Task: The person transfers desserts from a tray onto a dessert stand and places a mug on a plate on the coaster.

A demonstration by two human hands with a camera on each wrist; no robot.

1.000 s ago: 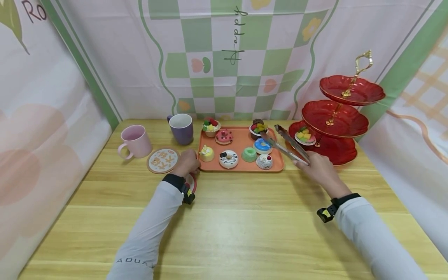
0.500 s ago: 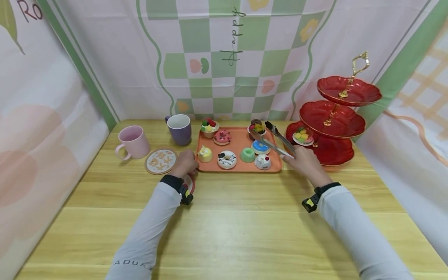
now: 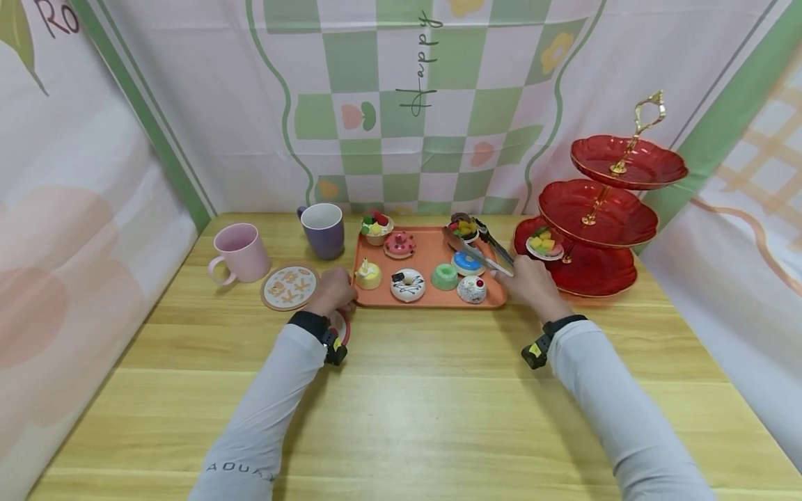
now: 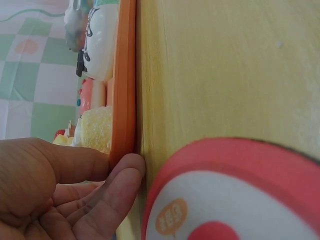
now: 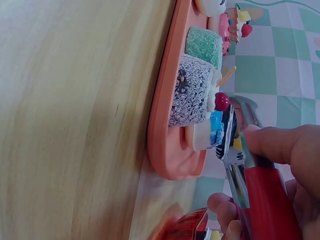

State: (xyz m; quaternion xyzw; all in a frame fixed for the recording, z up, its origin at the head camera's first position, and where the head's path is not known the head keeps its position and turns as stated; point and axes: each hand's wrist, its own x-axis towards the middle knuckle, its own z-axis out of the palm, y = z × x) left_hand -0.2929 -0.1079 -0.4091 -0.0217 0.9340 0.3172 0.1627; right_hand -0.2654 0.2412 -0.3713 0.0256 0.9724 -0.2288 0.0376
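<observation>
Right hand (image 3: 531, 282) is clamping round the tongs (image 3: 484, 260) by their red handles (image 5: 270, 207); left hand (image 3: 332, 292) is pinching the tray (image 3: 432, 243) at its near-left corner. Dark fruit cup (image 3: 464, 227) is sitting at the tray's far-right corner, apparently between the spread tong arms. Probably weighing little; fruit topping is looking easiest to damage, so low on the cup wall is seeming the best hold. Tongs are partly covering it; contact isn't showing clearly. Cup's base is hiding too; the left wrist view is cutting off the red-rimmed coaster (image 4: 240, 197).
</observation>
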